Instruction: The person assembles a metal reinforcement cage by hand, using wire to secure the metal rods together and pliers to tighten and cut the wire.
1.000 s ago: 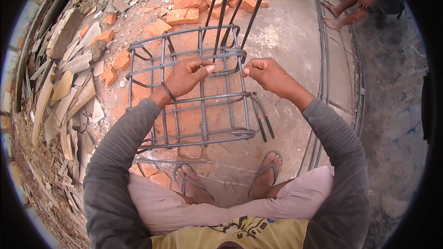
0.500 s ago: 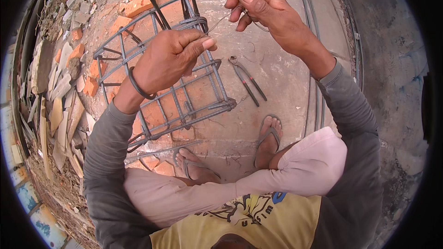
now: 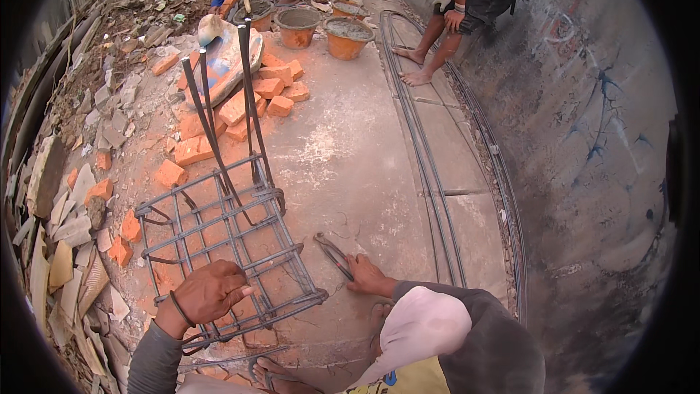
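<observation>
A steel rebar cage [image 3: 266, 255] lies on the concrete to my left, with several long bars rising from its far end. Over its near part, my left hand [image 3: 210, 292] is closed in a fist, thumb toward the right; whatever it may hold cannot be made out. Down on the ground right of the cage, my right hand [image 3: 370, 277] has its fingers closed around the handles of steel pincers [image 3: 328, 246]. Their jaws point away from me and to the left, and part of the handles is hidden under the fingers.
Orange bricks [image 3: 268, 88], a sack [image 3: 230, 58] and buckets of grey mix [image 3: 297, 27] stand beyond the cage. Long rebars [image 3: 430, 168] run along the right, by a wall [image 3: 576, 124]. Rubble [image 3: 73, 230] lies left. Two other people are at the far end.
My view has tilted up toward the far end. My right hand has dropped from the thin wire to the pincers on the ground. My left hand has come down nearer the cage's near end.
</observation>
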Motion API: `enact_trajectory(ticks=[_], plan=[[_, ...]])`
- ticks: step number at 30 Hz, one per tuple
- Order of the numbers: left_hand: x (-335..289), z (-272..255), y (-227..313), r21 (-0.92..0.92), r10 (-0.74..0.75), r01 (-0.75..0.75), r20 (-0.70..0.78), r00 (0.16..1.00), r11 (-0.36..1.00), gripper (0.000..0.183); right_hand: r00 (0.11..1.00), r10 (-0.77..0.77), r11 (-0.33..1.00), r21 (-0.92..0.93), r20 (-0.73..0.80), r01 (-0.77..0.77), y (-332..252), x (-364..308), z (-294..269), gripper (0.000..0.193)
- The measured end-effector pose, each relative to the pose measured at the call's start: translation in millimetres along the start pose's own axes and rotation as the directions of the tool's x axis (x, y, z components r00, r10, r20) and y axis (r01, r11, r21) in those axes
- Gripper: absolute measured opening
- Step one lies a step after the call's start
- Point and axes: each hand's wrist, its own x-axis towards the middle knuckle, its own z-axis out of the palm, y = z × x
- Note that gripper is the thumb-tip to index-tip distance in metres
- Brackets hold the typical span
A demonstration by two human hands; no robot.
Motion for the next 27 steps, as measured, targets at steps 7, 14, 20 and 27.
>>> enact_trajectory(ticks=[7,14,20,27], plan=[[-38.8,32.8,-17.6,0.041,-0.104,0.105,-0.033,0.994,0.994,0.029,0.973,0.222,0.784,0.605,-0.065,-0.138,4.1,-21.6,-72.2,0.040],[-71.5,84.4,-63.9,0.086,-0.152,0.174,-0.218,0.964,0.981,0.030,0.993,-0.071,0.897,0.442,0.095,0.022,-155.9,-52.3,-219.1,0.047],[-66.8,97.2,-63.5,0.146,-0.118,0.171,-0.315,0.942,0.975,0.030,0.969,-0.030,0.920,0.386,0.245,-0.069,-202.4,-26.7,-224.9,0.045],[-70.4,101.2,-68.7,0.127,-0.096,0.147,-0.338,0.936,0.981,0.025,0.962,0.040,0.891,0.427,0.269,-0.156,-219.5,-14.5,-225.6,0.049]])
